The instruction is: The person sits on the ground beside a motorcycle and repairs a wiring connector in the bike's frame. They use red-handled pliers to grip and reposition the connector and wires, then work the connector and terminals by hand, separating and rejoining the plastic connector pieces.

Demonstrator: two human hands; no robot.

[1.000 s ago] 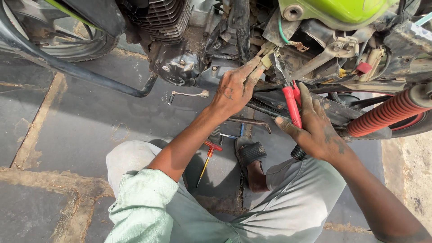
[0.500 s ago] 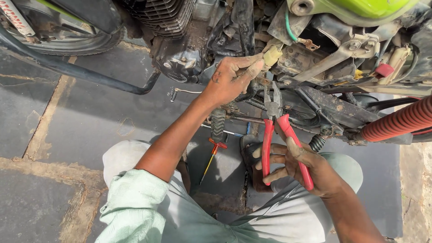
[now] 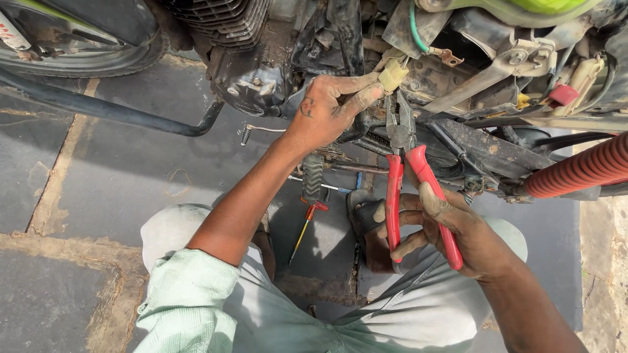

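While the left hand stays up at the engine, the scene reads as follows.
Change: the right hand (image 3: 451,232) has drawn the pliers (image 3: 409,176) back from the frame and turned them, so the red handles now point down toward the lap and the nose points up at the connector (image 3: 393,75); a second ago the hand lay flatter, closer to the bike.
Meaning: judged from this, the pliers are being lined up on the connector rather than put away.
Left hand (image 3: 330,111): pinched, thumb and forefinger gripping the pale connector beside the engine (image 3: 248,72); the other fingers curl loosely.
Right hand: clenched around both handles, fingers between them; the handles stand spread, so the jaws are partly apart and grip nothing.
Pliers nose: just below the connector, not touching.
Floor: a screwdriver (image 3: 306,225) lies between the knees.
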